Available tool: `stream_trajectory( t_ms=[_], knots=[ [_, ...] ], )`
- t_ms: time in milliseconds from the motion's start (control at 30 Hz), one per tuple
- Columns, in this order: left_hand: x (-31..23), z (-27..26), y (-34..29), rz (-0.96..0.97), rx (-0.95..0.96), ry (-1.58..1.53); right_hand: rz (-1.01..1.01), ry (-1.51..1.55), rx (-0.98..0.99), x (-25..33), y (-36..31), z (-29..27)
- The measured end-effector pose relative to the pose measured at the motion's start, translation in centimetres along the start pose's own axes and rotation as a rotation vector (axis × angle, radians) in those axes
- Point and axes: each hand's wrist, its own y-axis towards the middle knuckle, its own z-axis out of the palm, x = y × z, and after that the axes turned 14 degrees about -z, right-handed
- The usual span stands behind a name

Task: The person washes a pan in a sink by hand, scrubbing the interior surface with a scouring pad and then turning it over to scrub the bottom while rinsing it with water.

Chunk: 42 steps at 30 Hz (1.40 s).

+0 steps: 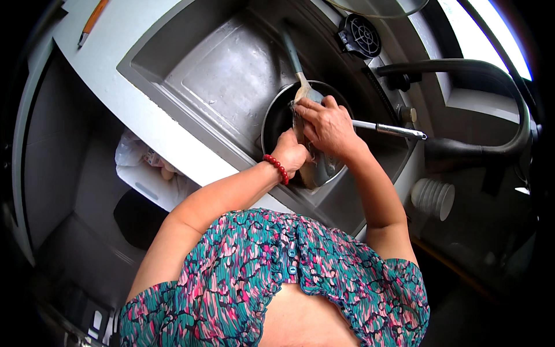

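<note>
Looks mid-handling to me: a long brownish item (309, 175), can't tell what, down in the pan (264, 127) in the sink (214, 63). Left hand's (291, 152) grip looks closed on it; right hand's (330, 124) fingers lie over it, tightness unclear. Next move needs to dodge the spatula (292, 52); more room leftward.

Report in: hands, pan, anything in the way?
Left hand and right hand close together over round pan, grip unclear. Pan sits in sink; greyish item at the hands too hidden to name. Grey-handled utensil leans into pan, close by.
</note>
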Motion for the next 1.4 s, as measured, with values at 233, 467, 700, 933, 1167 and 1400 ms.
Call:
stream_trajectory(
  t_ms=[233, 467, 700, 933, 1167, 1400],
  knots=[
    [0.3, -0.3, 0.7, 0.085, 0.025, -0.084, -0.185, 0.056, 0.082, 0.4, -1.2, -1.6],
    [-0.1, -1.0, 1.2, 0.02, 0.04, -0.047, -0.039, -0.044, 0.054, 0.2, 0.1, -0.2],
    [-0.4, -0.9, 0.6, 0.0, 0.123, -0.087, -0.134, 0.061, 0.031, 0.6, -2.5, -0.8],
    [0.0, -1.8, 1.3, 0.014, 0.107, -0.004, 0.265, 0.201, -0.044, -1.8, 1.7, 2.0],
    [-1.9, -0.5, 0.0, -0.029, 0.157, -0.497, 0.363, 0.647, -0.258, -4.7, 0.3, 3.3],
    [-0.9, -1.5, 1.2, 0.023, 0.173, -0.429, 0.101, -0.004, 0.048, 2.7, -3.0, -0.3]
  ],
)
